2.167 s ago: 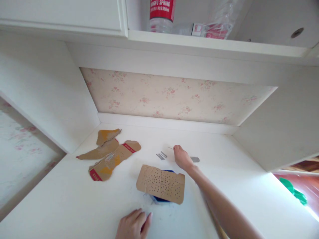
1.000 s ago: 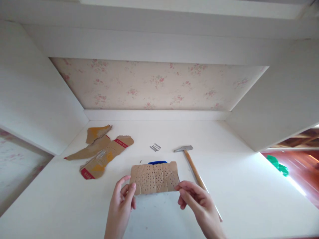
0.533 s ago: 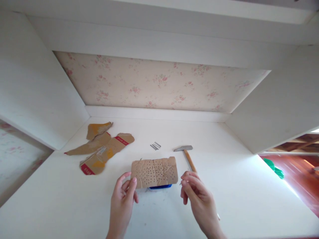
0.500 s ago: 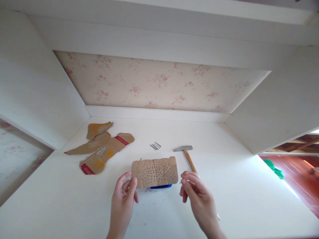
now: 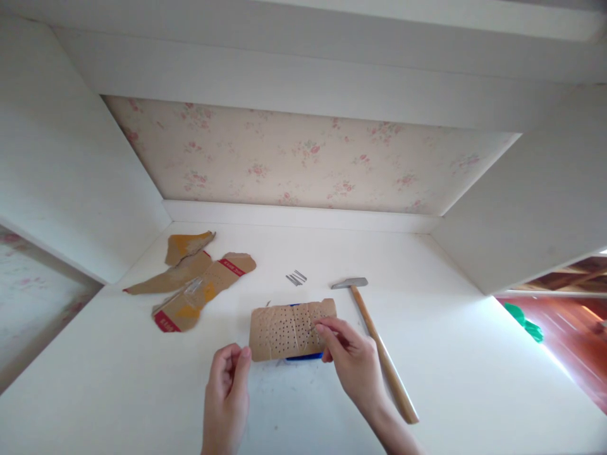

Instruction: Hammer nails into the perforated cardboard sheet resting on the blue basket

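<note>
A piece of brown cardboard (image 5: 275, 332), punched with many small holes, lies on top of a blue object (image 5: 306, 357) that shows only along its edges. My right hand (image 5: 353, 357) is over the cardboard's right part, thumb and forefinger pinching a thin nail (image 5: 313, 327) whose tip is at the holes. Just off the left edge of the cardboard is my left hand (image 5: 227, 385), fingers curled and thumb against the forefinger, with nothing visible in it. To the right, a hammer (image 5: 384, 347) with a wooden handle lies partly beside my right forearm.
Several loose nails (image 5: 296, 278) lie behind the cardboard on the white tabletop (image 5: 156, 392). Torn cardboard scraps (image 5: 190, 272) are at the back left. White panels (image 5: 535, 189) stand on both sides, with a flowered wall behind.
My right hand has moved left, bringing the nail over the holed cardboard and uncovering the hammer's handle. My left hand has drawn back slightly from the cardboard's left edge.
</note>
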Demonstrator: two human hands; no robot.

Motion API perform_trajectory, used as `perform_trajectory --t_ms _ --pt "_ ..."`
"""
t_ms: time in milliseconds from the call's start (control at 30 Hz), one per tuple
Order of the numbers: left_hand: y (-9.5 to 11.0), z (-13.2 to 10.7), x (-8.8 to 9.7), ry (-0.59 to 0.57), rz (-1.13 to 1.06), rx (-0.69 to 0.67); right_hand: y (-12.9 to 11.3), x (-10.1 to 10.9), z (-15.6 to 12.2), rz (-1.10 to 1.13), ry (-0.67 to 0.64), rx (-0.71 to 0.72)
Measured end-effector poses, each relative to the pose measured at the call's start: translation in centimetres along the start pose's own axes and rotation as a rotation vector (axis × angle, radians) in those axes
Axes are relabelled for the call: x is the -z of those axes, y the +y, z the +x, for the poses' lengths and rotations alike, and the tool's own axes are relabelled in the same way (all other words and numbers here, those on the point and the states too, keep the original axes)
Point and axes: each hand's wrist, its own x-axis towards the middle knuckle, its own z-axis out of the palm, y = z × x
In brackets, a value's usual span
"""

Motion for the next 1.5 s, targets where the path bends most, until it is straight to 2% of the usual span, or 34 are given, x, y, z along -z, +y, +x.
perform_trajectory --t_ms 167,300,467,667,867,967,1167,1300,1367,1433,1500 --pt "2.2 -0.7 0.6 -0.247 0.243 -0.216 0.6 -0.4 0.3 -0.037 -0.018 0.067" --pt "4.0 -0.1 0.0 -0.482 0.354 -0.424 0.9 -0.4 0.3 -0.053 -0.014 0.085" --pt "5.6 1.0 -2.1 -0.654 0.386 -0.485 1.2 -0.1 0.2 -0.068 0.011 0.091" --pt "5.3 1.9 -4.5 -0.675 0.342 -0.411 1.6 0.1 0.1 -0.094 0.026 0.117" --pt "4.9 2.5 -4.7 -0.691 0.326 -0.344 1.2 -0.1 0.3 -0.114 0.019 0.178" --pt "5.3 2.6 -4.9 -0.718 0.39 -0.375 1.4 -0.1 0.2 -0.131 0.001 0.218" --pt "6.2 2.6 -6.3 -0.785 0.643 -0.525 1.4 -0.1 0.3 -0.126 -0.056 0.286" --pt "6.1 2.6 -6.9 -0.777 0.734 -0.58 0.9 0.3 0.1 -0.129 -0.08 0.307" --pt "5.8 2.6 -7.1 -0.765 0.742 -0.593 1.3 0.8 -0.1 -0.146 -0.06 0.264" --pt "5.5 2.7 -7.2 -0.749 0.733 -0.595 2.6 1.7 -0.2 -0.227 0.001 0.159" --pt "5.2 2.7 -7.3 -0.733 0.729 -0.595 4.6 3.1 0.0 -0.447 0.076 0.02"
